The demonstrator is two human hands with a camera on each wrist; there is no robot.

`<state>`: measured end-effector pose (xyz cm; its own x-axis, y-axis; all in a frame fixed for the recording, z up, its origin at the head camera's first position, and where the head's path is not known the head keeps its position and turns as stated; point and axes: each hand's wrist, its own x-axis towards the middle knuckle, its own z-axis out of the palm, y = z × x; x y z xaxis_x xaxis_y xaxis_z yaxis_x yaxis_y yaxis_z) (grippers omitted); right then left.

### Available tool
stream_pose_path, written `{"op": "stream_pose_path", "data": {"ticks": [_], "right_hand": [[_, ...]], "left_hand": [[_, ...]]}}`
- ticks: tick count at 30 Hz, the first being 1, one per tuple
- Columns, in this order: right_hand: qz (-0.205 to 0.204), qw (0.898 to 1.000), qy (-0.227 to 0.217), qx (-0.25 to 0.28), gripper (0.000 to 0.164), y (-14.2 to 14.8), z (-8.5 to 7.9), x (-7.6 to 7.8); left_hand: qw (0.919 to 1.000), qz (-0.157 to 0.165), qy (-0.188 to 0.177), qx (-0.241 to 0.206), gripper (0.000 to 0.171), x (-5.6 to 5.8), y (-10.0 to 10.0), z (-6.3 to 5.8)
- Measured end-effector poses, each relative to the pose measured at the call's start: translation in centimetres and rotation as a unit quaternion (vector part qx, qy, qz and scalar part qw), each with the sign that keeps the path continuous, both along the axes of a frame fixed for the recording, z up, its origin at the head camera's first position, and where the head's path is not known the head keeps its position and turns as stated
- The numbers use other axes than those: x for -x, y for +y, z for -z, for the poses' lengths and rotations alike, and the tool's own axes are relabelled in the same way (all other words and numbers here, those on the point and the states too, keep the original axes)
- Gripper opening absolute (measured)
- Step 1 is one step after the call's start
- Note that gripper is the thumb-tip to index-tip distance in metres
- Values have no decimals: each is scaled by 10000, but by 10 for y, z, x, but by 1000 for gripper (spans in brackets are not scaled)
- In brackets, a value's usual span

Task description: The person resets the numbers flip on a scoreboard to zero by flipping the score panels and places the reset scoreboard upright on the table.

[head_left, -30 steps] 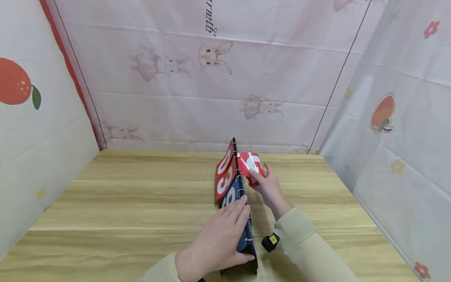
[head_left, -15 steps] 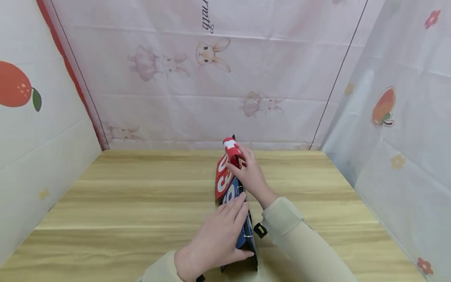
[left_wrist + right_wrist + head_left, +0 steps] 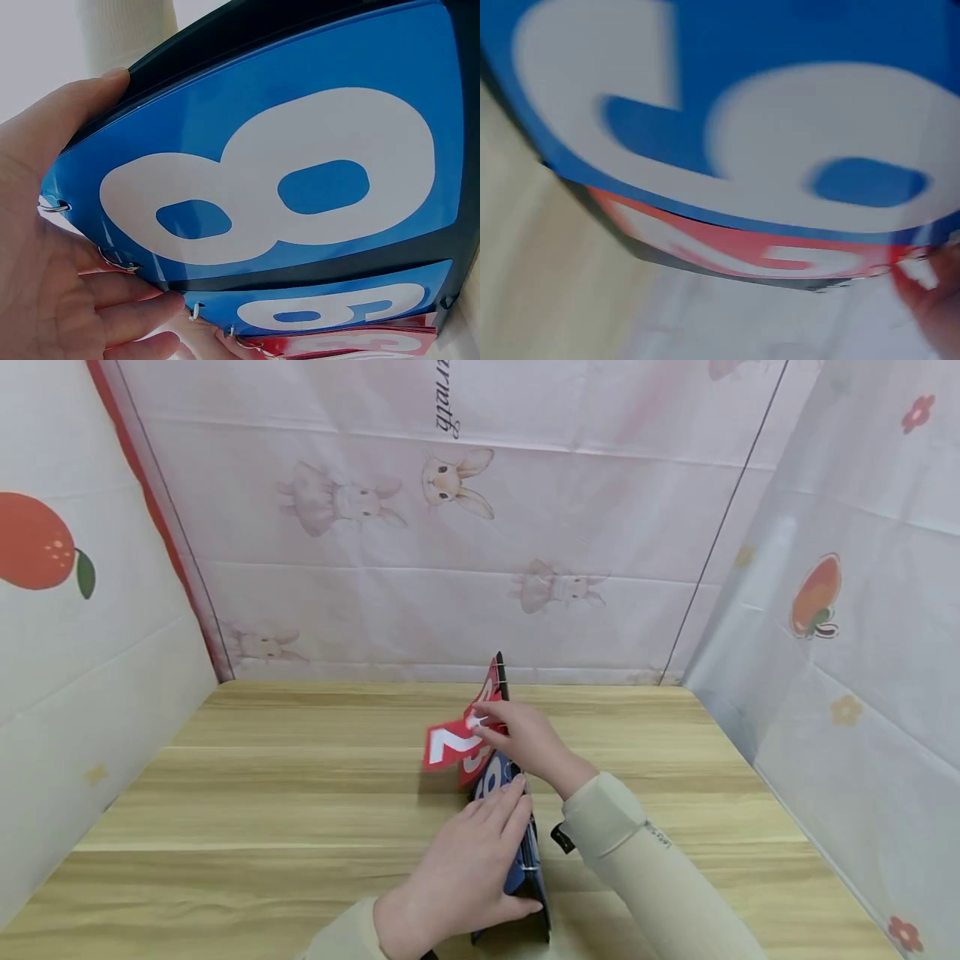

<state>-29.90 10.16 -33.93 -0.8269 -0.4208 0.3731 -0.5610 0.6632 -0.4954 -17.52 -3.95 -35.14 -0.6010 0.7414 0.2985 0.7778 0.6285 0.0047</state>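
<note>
A flip scoreboard (image 3: 546, 914) stands like a tent on the table, its ringed ridge running away from me. My left hand (image 3: 457, 872) holds its near end, fingers over the ridge and thumb at the end edge. In the left wrist view, a blue card with a white 8 (image 3: 330, 127) hangs beside the left fingers. Farther along, my right hand (image 3: 528, 743) pinches a red number card (image 3: 442, 745) that sticks out to the left over the other red cards. A blue 6 card (image 3: 780, 142) fills much of the right wrist view, where the right fingers (image 3: 936, 304) are partly cut off.
The wood-grain table (image 3: 285, 827) spreads around the scoreboard. A printed cloth wall (image 3: 360, 602) rises behind, with more cloth at both sides. A small black object (image 3: 561, 838) shows beside the right sleeve.
My right hand has moved from the ridge's right side over to the left, carrying the red card across the ridge. The left hand stays in place.
</note>
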Motion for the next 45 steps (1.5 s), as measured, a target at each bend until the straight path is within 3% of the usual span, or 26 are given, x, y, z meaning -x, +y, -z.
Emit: {"op": "stream_pose_path", "data": {"ticks": [3,5,7,9,12,14,18,22,28,31,34,37,43,45], "right_hand": [[5,9905,-137,1369,32,9,15,1],[163,9733,-213,2280,30,15,26,2],[504,9588,-432,2762,33,19,36,1],[838,9498,-929,2868,40,22,46,1],[1253,9382,-1947,2573,54,25,57,0],[1293,9290,-2506,2397,62,27,61,-1],[771,9098,-3242,2473,69,30,66,-3],[313,8950,-3633,2571,74,32,69,-5],[300,8925,-3608,2688,62,30,68,-5],[683,8933,-3377,2888,53,28,64,-5],[1236,8902,-3010,3189,58,28,59,-5],[1645,8786,-2657,3611,65,32,52,-3],[1602,8261,-2126,4966,58,35,30,-1],[1424,8249,-1958,5108,55,31,22,-1]], "left_hand": [[9999,54,112,-66,99,0,1,1],[9997,64,190,-107,99,1,2,1],[9997,48,205,-96,99,1,2,1],[9998,25,181,-66,99,1,1,0],[9999,15,164,-49,98,0,0,0],[9998,29,203,-83,98,-1,0,1],[9994,53,296,-163,99,-1,2,2],[9993,41,291,-214,99,-2,3,3],[9998,-27,161,-151,99,-2,4,1],[9999,-62,60,-80,98,-2,4,-1],[10000,-54,-31,-40,97,-2,4,-3],[9999,-48,-100,-37,97,-3,4,-2],[9999,-79,-133,2,97,-2,5,-2],[9999,-77,-90,-21,96,-2,5,-2]]}}
